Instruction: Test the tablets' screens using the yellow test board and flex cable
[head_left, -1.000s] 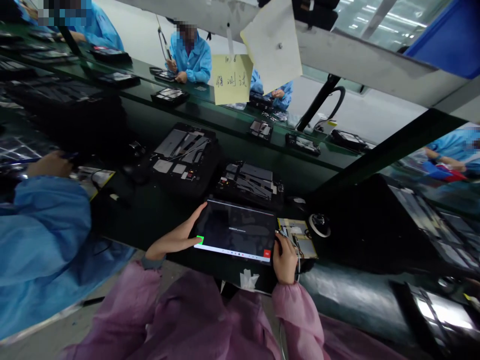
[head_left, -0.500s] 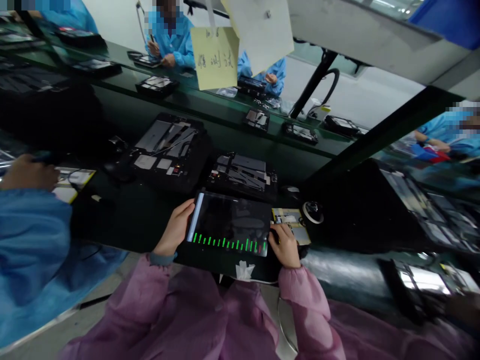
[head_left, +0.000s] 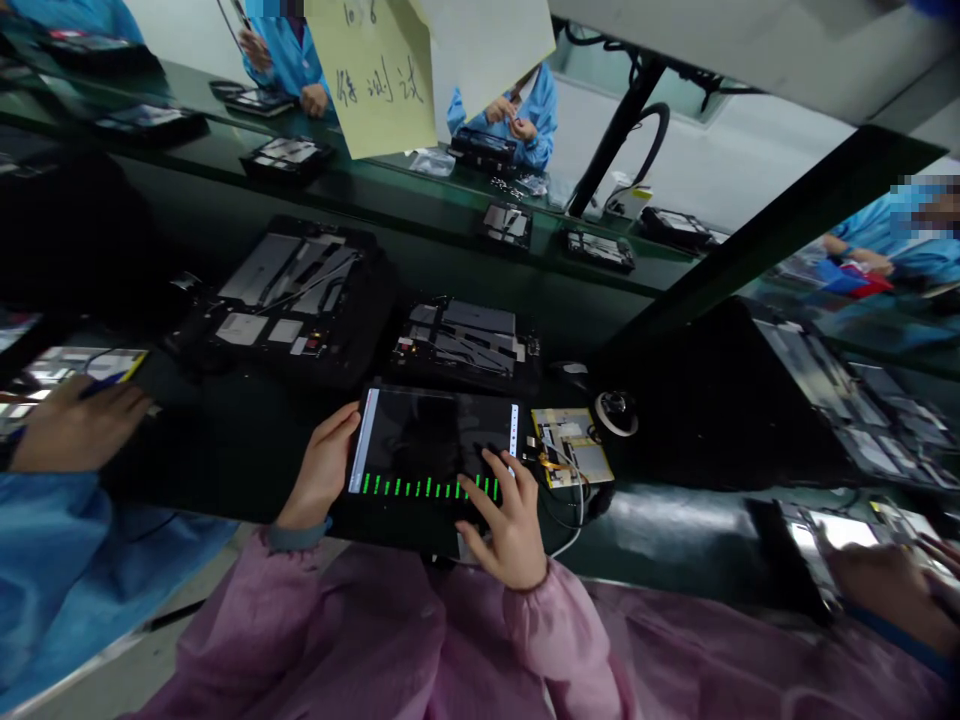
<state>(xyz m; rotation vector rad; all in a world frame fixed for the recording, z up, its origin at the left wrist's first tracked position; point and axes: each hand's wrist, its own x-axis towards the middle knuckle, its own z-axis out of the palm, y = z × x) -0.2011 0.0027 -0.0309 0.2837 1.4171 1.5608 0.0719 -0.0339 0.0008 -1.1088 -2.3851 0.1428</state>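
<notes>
A dark tablet (head_left: 427, 440) lies at the near edge of the green bench, its screen showing a row of green bars along the bottom. My left hand (head_left: 322, 470) grips the tablet's left edge, fingers curled round it. My right hand (head_left: 508, 515) rests over the lower right of the screen with fingers spread, fingertips touching the glass near the bars. Both arms wear pink sleeves. A small circuit board with yellow film (head_left: 570, 445) lies just right of the tablet, cabled to it.
Two opened tablet bodies in black trays (head_left: 289, 300) (head_left: 465, 340) sit behind the tablet. A tape roll (head_left: 615, 412) lies right of the board. A blue-sleeved co-worker's hand (head_left: 71, 425) works at left, another hand (head_left: 877, 580) at far right. Yellow paper notes (head_left: 375, 70) hang overhead.
My right hand left the tablet's right edge and moved onto the screen, fingers spread. My left hand shifted from touching the screen corner to gripping the left edge. The screen changed to green bars.
</notes>
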